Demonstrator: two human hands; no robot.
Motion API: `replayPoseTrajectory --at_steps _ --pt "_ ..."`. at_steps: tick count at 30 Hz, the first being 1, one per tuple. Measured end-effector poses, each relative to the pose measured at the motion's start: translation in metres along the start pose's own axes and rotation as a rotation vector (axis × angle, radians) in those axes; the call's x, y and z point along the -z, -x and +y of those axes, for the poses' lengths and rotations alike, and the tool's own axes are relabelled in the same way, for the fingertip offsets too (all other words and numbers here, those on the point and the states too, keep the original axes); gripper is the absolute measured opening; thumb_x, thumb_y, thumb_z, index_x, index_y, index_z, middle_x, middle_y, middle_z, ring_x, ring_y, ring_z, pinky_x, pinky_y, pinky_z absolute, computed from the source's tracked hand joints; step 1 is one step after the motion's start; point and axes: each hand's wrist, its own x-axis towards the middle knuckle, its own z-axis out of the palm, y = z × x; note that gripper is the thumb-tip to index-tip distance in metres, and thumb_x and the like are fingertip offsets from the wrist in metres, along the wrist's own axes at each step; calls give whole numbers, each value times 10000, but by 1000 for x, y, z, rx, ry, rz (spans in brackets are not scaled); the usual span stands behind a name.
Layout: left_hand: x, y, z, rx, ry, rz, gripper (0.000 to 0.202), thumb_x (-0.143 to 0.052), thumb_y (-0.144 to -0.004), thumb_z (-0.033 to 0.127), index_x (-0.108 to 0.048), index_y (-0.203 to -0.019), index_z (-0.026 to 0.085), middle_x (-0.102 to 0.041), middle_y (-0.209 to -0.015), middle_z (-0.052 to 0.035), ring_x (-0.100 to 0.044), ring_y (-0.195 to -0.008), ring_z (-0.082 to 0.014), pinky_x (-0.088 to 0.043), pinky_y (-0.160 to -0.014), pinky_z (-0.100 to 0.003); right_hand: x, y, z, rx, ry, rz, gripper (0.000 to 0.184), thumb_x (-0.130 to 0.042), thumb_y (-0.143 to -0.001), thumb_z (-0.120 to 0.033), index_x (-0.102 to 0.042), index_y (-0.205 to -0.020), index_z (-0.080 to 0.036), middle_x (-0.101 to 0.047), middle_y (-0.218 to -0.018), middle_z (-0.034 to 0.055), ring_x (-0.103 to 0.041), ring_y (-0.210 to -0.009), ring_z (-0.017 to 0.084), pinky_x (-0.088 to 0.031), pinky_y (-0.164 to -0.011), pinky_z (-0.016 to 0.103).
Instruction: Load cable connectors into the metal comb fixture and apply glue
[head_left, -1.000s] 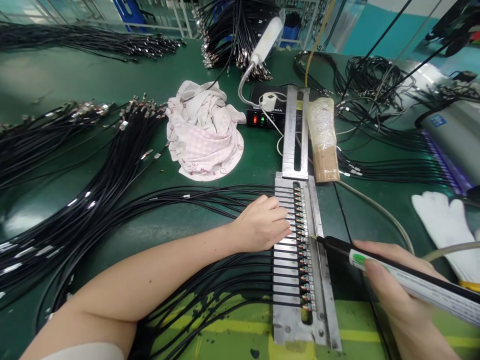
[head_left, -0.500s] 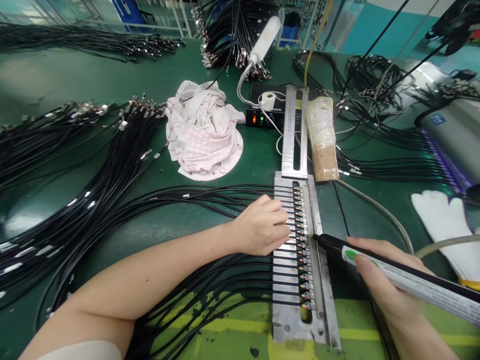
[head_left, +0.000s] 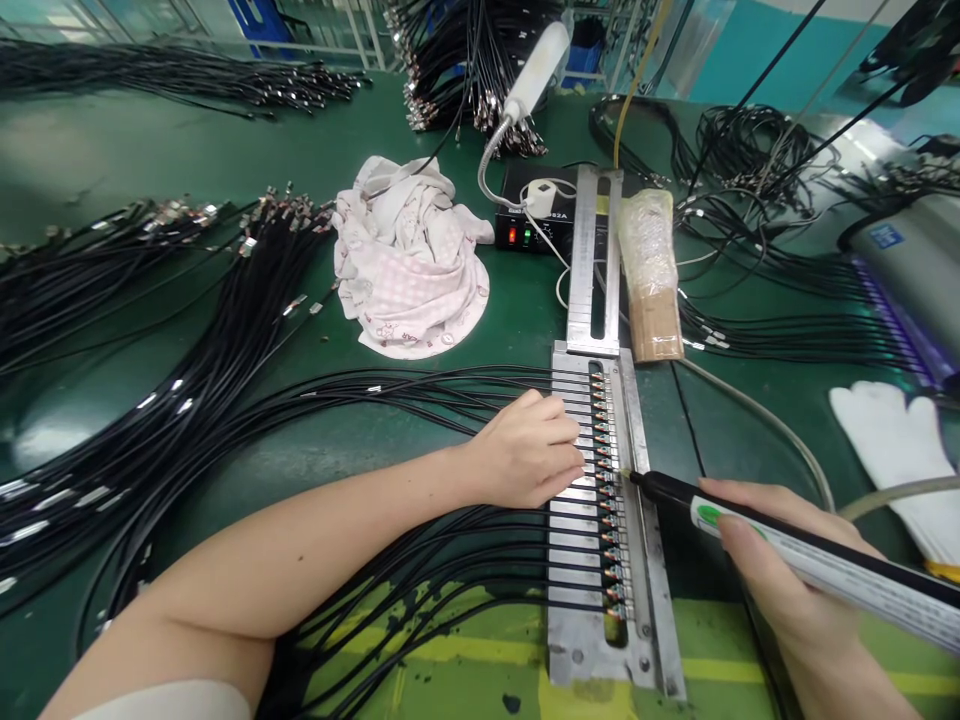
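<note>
A metal fixture [head_left: 574, 640] lies lengthwise before me, with a row of black cables [head_left: 450, 580] laid across it and their small metal connectors [head_left: 616, 545] lined up along its slot. My left hand [head_left: 529, 450] rests over the fixture's left side, fingers curled down and closed on a black cable; the fingertips are partly hidden. In my right hand [head_left: 787, 560] is a black-and-white pen-shaped tool [head_left: 750, 535] with a green sticker. Its narrow tip points left and meets the connector row beside my left fingertips; whether it touches is too small to tell.
Behind the fixture stand a slotted metal frame [head_left: 581, 270], a black control box [head_left: 512, 215], a white gooseneck lamp [head_left: 536, 75] and a wrapped block [head_left: 652, 290]. A pink-white cloth [head_left: 412, 270] and cable bundles [head_left: 232, 290] lie left, a white glove [head_left: 892, 450] right.
The whole scene has shifted slightly right in view. Both hands, the tool and the cables keep nearly the same places relative to the fixture.
</note>
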Motion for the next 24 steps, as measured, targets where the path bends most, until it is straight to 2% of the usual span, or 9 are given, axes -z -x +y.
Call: replayPoseTrajectory --at_steps 13,19,24 --pt "-2 0 0 8 10 16 314 -443 -915 290 -628 -693 168 -559 -690 -23 -428 -720 -159 -253 -634 -333 0 0 0 0 -16 5 142 -660 -765 -249 -701 -901 -251 -705 -740 -5 -623 -543 139 -472 -449 239" --pt "-1 0 0 7 14 15 313 -445 -914 292 -628 -693 166 -564 -692 -23 -440 -729 -162 -263 -644 -329 -2 3 -4 -83 -65 55 125 -675 -755 -273 -713 -873 -267 -699 -752 -19 -622 -596 130 -475 -523 246" --pt "-1 1 0 18 11 0 320 -434 -919 296 -631 -699 170 -576 -710 -30 -446 -743 -165 -267 -651 -332 0 3 0 -33 -56 33 141 -669 -760 -257 -712 -895 -257 -701 -758 -4 -623 -583 144 -474 -512 259"
